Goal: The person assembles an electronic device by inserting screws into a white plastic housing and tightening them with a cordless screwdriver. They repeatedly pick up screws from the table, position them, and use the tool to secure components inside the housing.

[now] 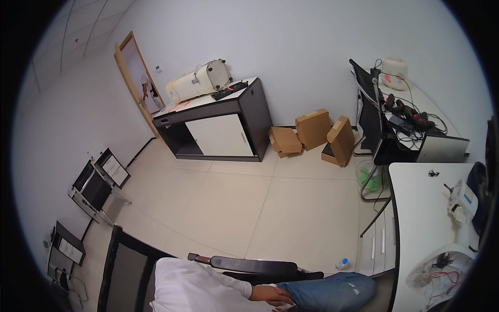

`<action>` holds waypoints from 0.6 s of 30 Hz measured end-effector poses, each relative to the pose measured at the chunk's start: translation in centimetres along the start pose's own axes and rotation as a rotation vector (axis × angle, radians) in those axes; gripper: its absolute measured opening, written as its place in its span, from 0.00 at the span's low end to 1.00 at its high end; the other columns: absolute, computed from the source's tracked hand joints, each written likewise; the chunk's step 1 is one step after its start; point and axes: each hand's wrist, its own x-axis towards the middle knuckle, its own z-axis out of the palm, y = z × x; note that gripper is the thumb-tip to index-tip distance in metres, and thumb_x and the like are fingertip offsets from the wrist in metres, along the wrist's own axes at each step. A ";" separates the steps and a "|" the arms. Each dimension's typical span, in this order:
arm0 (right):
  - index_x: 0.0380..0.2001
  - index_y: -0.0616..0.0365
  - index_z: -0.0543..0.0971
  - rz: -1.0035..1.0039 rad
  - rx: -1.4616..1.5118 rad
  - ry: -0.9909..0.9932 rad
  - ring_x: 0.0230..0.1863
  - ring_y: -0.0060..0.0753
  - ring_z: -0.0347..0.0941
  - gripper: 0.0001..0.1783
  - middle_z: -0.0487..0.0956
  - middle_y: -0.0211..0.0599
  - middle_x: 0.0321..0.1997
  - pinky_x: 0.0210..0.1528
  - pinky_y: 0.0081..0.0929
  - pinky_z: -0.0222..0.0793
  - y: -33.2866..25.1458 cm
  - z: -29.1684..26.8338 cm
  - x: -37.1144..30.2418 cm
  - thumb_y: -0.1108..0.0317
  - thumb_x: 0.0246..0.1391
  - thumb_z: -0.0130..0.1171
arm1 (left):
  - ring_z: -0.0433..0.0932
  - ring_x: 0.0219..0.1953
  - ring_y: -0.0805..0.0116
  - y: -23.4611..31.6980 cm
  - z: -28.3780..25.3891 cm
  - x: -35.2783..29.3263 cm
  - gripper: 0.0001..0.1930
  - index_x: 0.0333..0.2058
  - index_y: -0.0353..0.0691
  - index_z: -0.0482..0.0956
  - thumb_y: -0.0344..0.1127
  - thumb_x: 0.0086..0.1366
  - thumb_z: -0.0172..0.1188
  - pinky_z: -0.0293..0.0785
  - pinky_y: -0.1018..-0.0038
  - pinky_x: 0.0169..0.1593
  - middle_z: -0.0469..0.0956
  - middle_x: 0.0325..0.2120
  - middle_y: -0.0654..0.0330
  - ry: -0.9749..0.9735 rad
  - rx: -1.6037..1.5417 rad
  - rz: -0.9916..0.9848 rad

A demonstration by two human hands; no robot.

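Note:
My left hand [271,295] lies low over my lap, against the blue jeans [327,291]. Its fingers extend along the thigh, slightly bent, and no held object can be made out. A white sleeve [200,286] covers that arm. Beyond it runs the dark armrest [254,264] of the black chair [127,270] where I sit. A small dark shape at the bottom edge near the fingertips is too cut off to name. My right hand does not show.
A white desk [416,208] on the right bears a white device [462,200] and a clear-covered housing with wires [442,275]. A blue-capped bottle [341,263] stands on the floor. Cardboard boxes [313,129], a cabinet [221,134] and folding chairs [93,190] line the walls.

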 end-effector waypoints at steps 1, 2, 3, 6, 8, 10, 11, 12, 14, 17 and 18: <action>0.47 0.55 0.70 0.003 0.001 -0.004 0.49 0.44 0.67 0.19 0.70 0.43 0.50 0.52 0.39 0.60 0.1 -0.3 -0.1 0.65 0.50 0.46 | 0.66 0.50 0.54 -0.1 0.0 0.1 0.18 0.47 0.37 0.69 0.41 0.67 0.38 0.61 0.67 0.54 0.67 0.47 0.49 -0.001 0.003 0.033; 0.46 0.55 0.70 0.000 -0.003 -0.010 0.49 0.44 0.67 0.19 0.70 0.43 0.50 0.52 0.39 0.61 0.1 -0.3 -0.5 0.65 0.50 0.46 | 0.66 0.50 0.54 -0.2 0.2 0.3 0.17 0.46 0.37 0.69 0.41 0.66 0.39 0.61 0.67 0.54 0.68 0.46 0.49 0.001 0.005 0.075; 0.46 0.55 0.70 0.002 -0.008 -0.016 0.49 0.44 0.67 0.19 0.70 0.43 0.50 0.52 0.39 0.61 0.3 -0.4 -0.8 0.65 0.49 0.46 | 0.66 0.50 0.55 -0.3 0.4 0.6 0.17 0.46 0.37 0.69 0.41 0.66 0.39 0.61 0.67 0.53 0.68 0.46 0.49 -0.029 -0.010 0.077; 0.46 0.54 0.70 0.035 -0.014 -0.015 0.49 0.44 0.67 0.19 0.70 0.43 0.49 0.51 0.39 0.61 1.1 -1.3 -1.9 0.65 0.49 0.47 | 0.65 0.50 0.55 0.2 -0.5 1.5 0.15 0.45 0.39 0.70 0.41 0.65 0.43 0.61 0.66 0.52 0.68 0.45 0.50 -0.132 -0.014 0.053; 0.46 0.54 0.70 0.081 -0.020 -0.004 0.49 0.44 0.67 0.19 0.70 0.43 0.49 0.50 0.39 0.62 1.9 -2.3 -3.1 0.65 0.49 0.47 | 0.65 0.50 0.54 0.8 -1.2 1.9 0.15 0.45 0.41 0.69 0.41 0.63 0.47 0.62 0.65 0.52 0.67 0.44 0.51 -0.198 0.024 0.021; 0.46 0.54 0.70 0.125 -0.026 0.008 0.48 0.44 0.68 0.19 0.70 0.42 0.49 0.50 0.39 0.62 2.9 -3.2 -4.3 0.65 0.48 0.47 | 0.65 0.50 0.54 0.5 -1.5 2.2 0.17 0.46 0.42 0.67 0.43 0.61 0.50 0.62 0.65 0.52 0.67 0.44 0.52 -0.246 -0.020 -0.033; 0.46 0.53 0.70 0.154 -0.035 0.013 0.48 0.44 0.68 0.19 0.70 0.42 0.49 0.50 0.39 0.62 3.4 -3.8 -5.2 0.65 0.48 0.47 | 0.65 0.50 0.53 0.2 -1.3 2.4 0.19 0.47 0.43 0.66 0.43 0.59 0.52 0.62 0.64 0.52 0.67 0.44 0.52 -0.284 -0.046 -0.055; 0.46 0.53 0.70 0.187 -0.048 0.025 0.48 0.44 0.68 0.19 0.70 0.42 0.49 0.49 0.39 0.62 3.6 -4.5 -6.1 0.65 0.48 0.48 | 0.67 0.49 0.53 -0.2 -1.1 2.7 0.23 0.48 0.45 0.64 0.46 0.56 0.56 0.63 0.64 0.51 0.66 0.45 0.51 -0.318 -0.034 -0.046; 0.46 0.53 0.70 0.249 -0.074 0.036 0.48 0.44 0.68 0.19 0.70 0.42 0.49 0.49 0.39 0.63 4.2 -5.5 -7.9 0.65 0.48 0.48 | 0.70 0.44 0.49 0.2 -1.4 3.2 0.27 0.44 0.41 0.62 0.55 0.55 0.54 0.67 0.64 0.47 0.67 0.43 0.48 -0.389 -0.013 -0.273; 0.46 0.52 0.70 0.338 -0.099 0.077 0.48 0.44 0.68 0.19 0.70 0.42 0.48 0.48 0.39 0.63 4.4 -6.9 -10.7 0.65 0.47 0.48 | 0.72 0.42 0.55 1.6 -2.8 3.9 0.32 0.41 0.36 0.67 0.64 0.58 0.45 0.66 0.66 0.48 0.72 0.36 0.46 -0.522 0.015 -0.460; 0.46 0.52 0.70 0.376 -0.100 0.089 0.47 0.44 0.68 0.19 0.70 0.42 0.48 0.48 0.39 0.64 4.4 -7.2 -12.0 0.65 0.47 0.48 | 0.72 0.43 0.57 2.3 -3.6 3.8 0.32 0.41 0.35 0.68 0.64 0.59 0.43 0.65 0.67 0.48 0.73 0.35 0.46 -0.575 -0.018 -0.537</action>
